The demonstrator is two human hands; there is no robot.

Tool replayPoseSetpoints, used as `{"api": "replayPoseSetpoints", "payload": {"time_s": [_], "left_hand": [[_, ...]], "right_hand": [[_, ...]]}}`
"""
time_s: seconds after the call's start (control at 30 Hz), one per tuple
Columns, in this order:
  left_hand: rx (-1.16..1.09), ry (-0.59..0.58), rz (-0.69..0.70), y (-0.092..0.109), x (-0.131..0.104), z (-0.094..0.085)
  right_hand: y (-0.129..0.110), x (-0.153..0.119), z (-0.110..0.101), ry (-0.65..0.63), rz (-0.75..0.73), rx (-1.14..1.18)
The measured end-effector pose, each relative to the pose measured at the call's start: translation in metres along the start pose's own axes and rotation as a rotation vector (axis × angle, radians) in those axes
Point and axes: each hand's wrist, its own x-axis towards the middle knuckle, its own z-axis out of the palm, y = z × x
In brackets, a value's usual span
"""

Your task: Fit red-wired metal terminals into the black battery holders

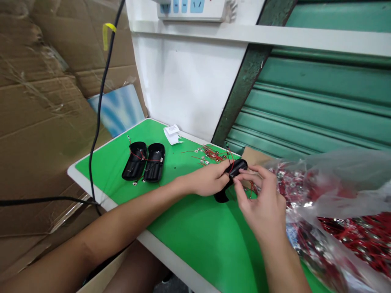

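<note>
My left hand is closed around a black plastic shell with thin red and black wires rising from it. The shell is tilted above the green tabletop, and part of it is covered by my fingers. From the right, my right hand meets the shell's edge with thumb and fingertips pinched together; anything small between them is hidden. Two more black shells, a left one and a right one, lie side by side on the table, linked by red wires with small parts attached.
Loose red-wired small parts lie behind my left hand. Clear plastic bags full of similar red-wired parts crowd the right side. A folded white paper sits near the wall. A black cable hangs at the left, before cardboard.
</note>
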Motion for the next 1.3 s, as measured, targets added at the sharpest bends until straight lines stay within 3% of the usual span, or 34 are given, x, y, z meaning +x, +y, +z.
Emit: {"api": "replayPoseSetpoints", "payload": {"time_s": [0.2, 0.87, 1.3], "left_hand": [[-0.070, 0.002, -0.019, 0.002, 0.001, -0.001], [0.004, 0.025, -0.129, 0.008, -0.001, 0.003], [0.063, 0.098, -0.077, 0.005, -0.003, 0.009]], "right_hand": [[-0.005, 0.000, -0.001, 0.056, 0.035, -0.018], [-0.006, -0.006, 0.010, 0.093, 0.098, 0.035], [-0.009, -0.012, 0.020, 0.108, 0.045, -0.146]]}}
